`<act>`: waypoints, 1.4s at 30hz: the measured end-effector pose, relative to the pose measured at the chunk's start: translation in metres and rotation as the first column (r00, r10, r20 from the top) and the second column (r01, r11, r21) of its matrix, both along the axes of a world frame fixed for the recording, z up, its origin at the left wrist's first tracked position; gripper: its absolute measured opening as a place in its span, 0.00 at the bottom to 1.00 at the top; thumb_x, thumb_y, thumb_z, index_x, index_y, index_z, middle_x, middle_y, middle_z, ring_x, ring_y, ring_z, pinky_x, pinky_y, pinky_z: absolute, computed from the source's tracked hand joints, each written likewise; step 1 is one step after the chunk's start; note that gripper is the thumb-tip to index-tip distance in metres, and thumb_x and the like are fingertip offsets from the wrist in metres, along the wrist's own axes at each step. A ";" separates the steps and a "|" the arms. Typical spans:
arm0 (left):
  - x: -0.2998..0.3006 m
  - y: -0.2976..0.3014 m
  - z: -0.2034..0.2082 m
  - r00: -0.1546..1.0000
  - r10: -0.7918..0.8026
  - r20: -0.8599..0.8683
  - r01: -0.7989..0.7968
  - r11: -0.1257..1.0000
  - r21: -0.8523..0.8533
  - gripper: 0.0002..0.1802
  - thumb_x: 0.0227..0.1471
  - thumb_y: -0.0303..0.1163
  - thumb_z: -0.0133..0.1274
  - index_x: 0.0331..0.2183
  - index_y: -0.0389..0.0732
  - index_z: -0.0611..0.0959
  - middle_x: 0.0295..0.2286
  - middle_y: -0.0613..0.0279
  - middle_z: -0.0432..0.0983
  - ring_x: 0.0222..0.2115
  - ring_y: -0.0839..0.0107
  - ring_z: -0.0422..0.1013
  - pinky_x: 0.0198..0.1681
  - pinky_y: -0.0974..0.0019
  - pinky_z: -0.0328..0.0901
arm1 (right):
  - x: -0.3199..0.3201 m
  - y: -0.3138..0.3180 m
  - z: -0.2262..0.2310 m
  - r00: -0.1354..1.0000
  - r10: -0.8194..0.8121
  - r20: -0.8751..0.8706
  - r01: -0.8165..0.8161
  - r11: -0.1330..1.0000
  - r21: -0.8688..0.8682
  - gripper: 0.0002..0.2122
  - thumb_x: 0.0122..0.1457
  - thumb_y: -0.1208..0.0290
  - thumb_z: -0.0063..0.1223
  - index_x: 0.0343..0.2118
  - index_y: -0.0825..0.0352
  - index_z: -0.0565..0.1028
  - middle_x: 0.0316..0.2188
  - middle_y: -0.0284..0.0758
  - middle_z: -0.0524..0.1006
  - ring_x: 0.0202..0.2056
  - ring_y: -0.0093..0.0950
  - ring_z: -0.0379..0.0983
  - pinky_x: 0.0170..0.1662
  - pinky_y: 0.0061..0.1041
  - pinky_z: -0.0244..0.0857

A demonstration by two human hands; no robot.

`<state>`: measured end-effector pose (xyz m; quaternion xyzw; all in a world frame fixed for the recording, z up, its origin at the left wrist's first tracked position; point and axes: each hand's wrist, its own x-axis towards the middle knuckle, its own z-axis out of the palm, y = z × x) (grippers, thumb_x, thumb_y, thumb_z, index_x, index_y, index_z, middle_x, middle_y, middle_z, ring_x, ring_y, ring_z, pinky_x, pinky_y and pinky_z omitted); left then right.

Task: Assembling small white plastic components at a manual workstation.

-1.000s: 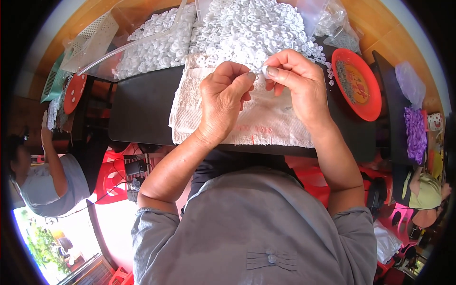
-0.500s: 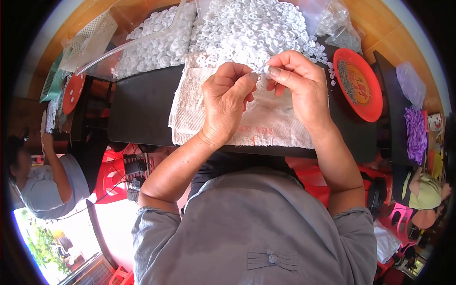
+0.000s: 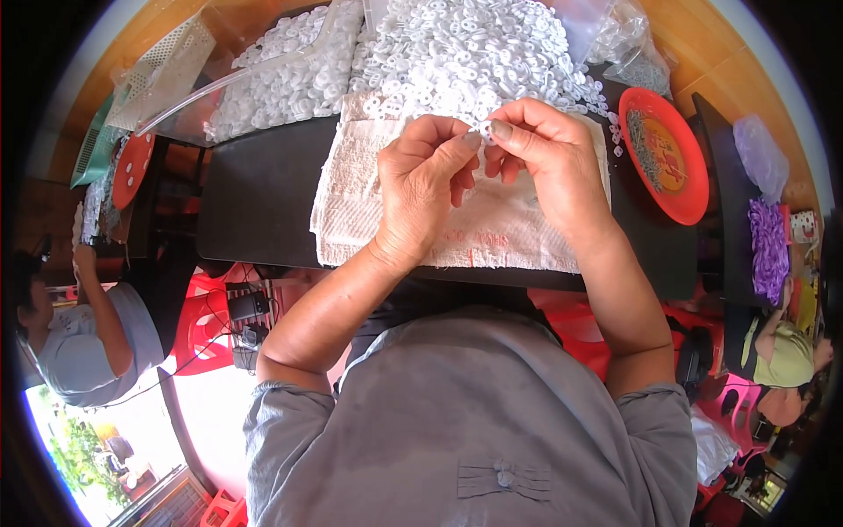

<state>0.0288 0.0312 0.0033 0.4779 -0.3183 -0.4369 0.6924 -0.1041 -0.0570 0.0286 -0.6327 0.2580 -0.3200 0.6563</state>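
Both hands meet above a folded beige towel (image 3: 527, 224) on a black table. Between the fingertips is a small white plastic piece with holes (image 3: 483, 130). My left hand (image 3: 421, 180) pinches it from the left with thumb and forefinger, and my right hand (image 3: 551, 162) pinches it from the right; the other fingers are curled under. Just beyond them lies a large heap of similar white pieces (image 3: 465, 53), with some strays by the towel's right edge. Any smaller part in the fingertips is too small to make out.
A clear plastic bin (image 3: 189, 114) of white pieces stands at the far left. On the right is a red plate (image 3: 692, 198) with small grey metal parts (image 3: 645, 154). A clear bag (image 3: 619, 44) lies behind it. Other people sit at tables on both sides.
Both hands stay over the towel. The right hand's grip has shifted slightly, and the white piece shows more clearly between the fingertips.
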 end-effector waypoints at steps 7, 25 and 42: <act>0.003 0.000 0.000 0.999 -0.051 -0.008 0.051 0.999 0.003 0.08 0.56 0.29 0.54 0.33 0.33 0.77 0.22 0.63 0.73 0.18 0.80 0.66 0.19 0.76 0.60 | -0.003 -0.005 -0.003 1.000 -0.028 -0.011 0.028 1.000 -0.003 0.08 0.60 0.70 0.52 0.34 0.70 0.76 0.23 0.31 0.75 0.25 0.20 0.72 0.27 0.16 0.61; -0.002 0.001 -0.009 0.989 0.057 0.136 -0.056 0.998 -0.008 0.04 0.56 0.25 0.52 0.30 0.37 0.77 0.20 0.68 0.71 0.17 0.83 0.64 0.16 0.79 0.56 | 0.007 0.008 -0.012 0.994 0.011 -0.108 -0.018 0.998 -0.060 0.08 0.61 0.67 0.51 0.30 0.67 0.74 0.20 0.26 0.71 0.21 0.14 0.66 0.24 0.14 0.56; 0.020 0.003 -0.006 0.955 0.262 -0.136 -0.268 0.963 -0.030 0.10 0.57 0.31 0.51 0.31 0.32 0.77 0.22 0.60 0.73 0.17 0.74 0.67 0.18 0.72 0.59 | 0.011 0.018 -0.037 0.867 -0.275 -0.415 -0.333 0.299 -0.894 0.03 0.52 0.76 0.52 0.28 0.67 0.71 0.20 0.35 0.72 0.22 0.35 0.73 0.26 0.35 0.63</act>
